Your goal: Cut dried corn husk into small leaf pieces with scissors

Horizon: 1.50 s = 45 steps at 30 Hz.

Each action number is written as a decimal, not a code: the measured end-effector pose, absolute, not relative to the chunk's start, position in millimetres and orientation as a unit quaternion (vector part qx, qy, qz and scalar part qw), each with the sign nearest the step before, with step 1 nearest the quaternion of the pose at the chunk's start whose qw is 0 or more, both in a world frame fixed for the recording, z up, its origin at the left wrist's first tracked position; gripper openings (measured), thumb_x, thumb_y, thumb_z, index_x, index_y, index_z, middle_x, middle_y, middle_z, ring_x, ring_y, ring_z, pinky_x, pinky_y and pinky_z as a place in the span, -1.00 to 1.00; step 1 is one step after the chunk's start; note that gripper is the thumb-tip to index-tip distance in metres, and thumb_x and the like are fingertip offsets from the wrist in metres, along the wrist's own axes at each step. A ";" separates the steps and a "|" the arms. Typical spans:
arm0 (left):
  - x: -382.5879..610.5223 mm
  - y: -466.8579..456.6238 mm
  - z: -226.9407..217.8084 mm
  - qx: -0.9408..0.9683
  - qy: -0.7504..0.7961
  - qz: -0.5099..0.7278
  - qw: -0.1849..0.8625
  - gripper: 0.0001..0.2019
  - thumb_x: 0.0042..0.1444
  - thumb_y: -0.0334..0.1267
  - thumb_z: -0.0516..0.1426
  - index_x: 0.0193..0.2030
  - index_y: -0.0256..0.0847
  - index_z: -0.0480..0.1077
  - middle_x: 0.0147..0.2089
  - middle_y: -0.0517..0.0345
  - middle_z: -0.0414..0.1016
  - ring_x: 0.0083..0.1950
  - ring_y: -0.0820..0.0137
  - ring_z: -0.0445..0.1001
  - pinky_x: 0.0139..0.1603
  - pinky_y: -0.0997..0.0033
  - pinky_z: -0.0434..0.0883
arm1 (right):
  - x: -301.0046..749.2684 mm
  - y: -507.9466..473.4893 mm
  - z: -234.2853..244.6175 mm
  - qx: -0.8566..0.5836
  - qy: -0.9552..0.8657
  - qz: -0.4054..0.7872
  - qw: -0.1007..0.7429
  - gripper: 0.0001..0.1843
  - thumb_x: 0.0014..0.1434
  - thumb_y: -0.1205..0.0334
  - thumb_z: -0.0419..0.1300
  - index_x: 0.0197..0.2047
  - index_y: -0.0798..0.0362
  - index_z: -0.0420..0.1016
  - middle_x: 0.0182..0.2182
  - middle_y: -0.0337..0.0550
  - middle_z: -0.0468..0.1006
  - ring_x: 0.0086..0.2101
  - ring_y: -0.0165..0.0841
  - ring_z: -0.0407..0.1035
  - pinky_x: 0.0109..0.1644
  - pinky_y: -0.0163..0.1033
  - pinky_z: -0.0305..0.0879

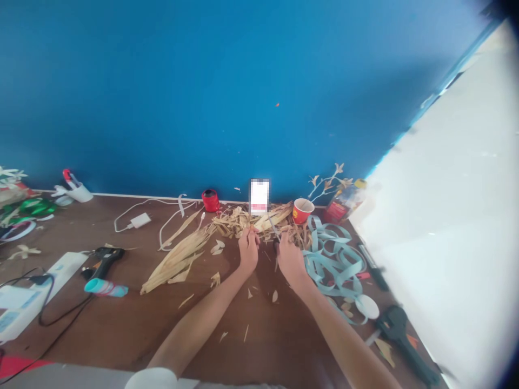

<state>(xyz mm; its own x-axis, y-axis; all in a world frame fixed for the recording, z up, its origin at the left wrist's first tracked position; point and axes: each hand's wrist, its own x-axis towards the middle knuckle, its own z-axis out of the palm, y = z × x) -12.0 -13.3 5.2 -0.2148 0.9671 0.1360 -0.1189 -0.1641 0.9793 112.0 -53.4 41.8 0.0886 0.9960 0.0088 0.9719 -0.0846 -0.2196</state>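
My left hand point(248, 249) is closed in a pinch near the middle of the table. A small tan bit, apparently dried corn husk point(252, 228), shows at its fingertips. Just to the right, my right hand point(291, 254) is wrapped round scissors point(274, 226). Their thin grey blades point up and to the left, and the dark handle is mostly hidden by the fingers. Beyond both hands lies a heap of dried husk scraps point(231, 222). A larger bundle of corn husks point(178, 259) stretches toward me on the left. A phone point(259, 195) with a lit, blurred screen stands behind the heap.
Right of my hands are a red paper cup point(303, 210), tangled light-blue ribbon point(336, 254) and a glue gun point(407, 343). On the left lie another glue gun point(106, 260), a power strip point(60, 278), a charger point(140, 220) and a blue roll point(106, 288). The blue wall point(203, 108) borders the table.
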 end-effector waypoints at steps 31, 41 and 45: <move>-16.6 -8.7 7.2 0.483 0.471 0.607 0.419 -0.79 0.18 -0.18 0.10 -0.13 -0.19 0.47 -0.31 0.12 0.43 -0.28 0.39 0.41 -0.19 0.38 0.38 | 86.8 -12.5 23.2 -0.477 -0.526 0.376 0.596 -0.80 0.20 0.13 0.02 -0.38 0.04 0.34 -0.50 -0.28 0.40 -0.46 -0.41 0.31 -0.31 -0.31 0.28; -15.1 -7.1 14.0 0.535 0.451 0.606 0.380 -0.86 0.13 -0.21 0.17 -0.31 -0.20 0.53 -0.16 0.02 0.42 -0.07 0.31 0.43 0.00 0.30 0.37 | 90.6 -13.6 9.2 -0.496 -0.575 0.346 0.552 -0.81 0.11 0.23 0.04 -0.30 0.07 0.45 -0.41 -0.23 0.47 -0.37 -0.37 0.34 -0.22 -0.28 0.31; -15.8 -7.9 15.7 0.537 0.460 0.602 0.370 -0.87 0.14 -0.22 0.16 -0.31 -0.20 0.50 -0.18 0.04 0.43 -0.10 0.32 0.43 -0.04 0.31 0.37 | 90.9 -15.4 14.0 -0.508 -0.582 0.340 0.536 -0.78 0.12 0.24 0.01 -0.29 0.07 0.46 -0.41 -0.22 0.48 -0.38 -0.36 0.34 -0.22 -0.28 0.31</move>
<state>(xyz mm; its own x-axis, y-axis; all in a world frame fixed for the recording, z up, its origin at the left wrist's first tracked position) -15.8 -7.9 15.7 -0.1483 0.9403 0.3062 0.0494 -0.3022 0.9520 90.9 -15.4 14.0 0.0899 0.9564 0.2780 0.2273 0.2520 -0.9407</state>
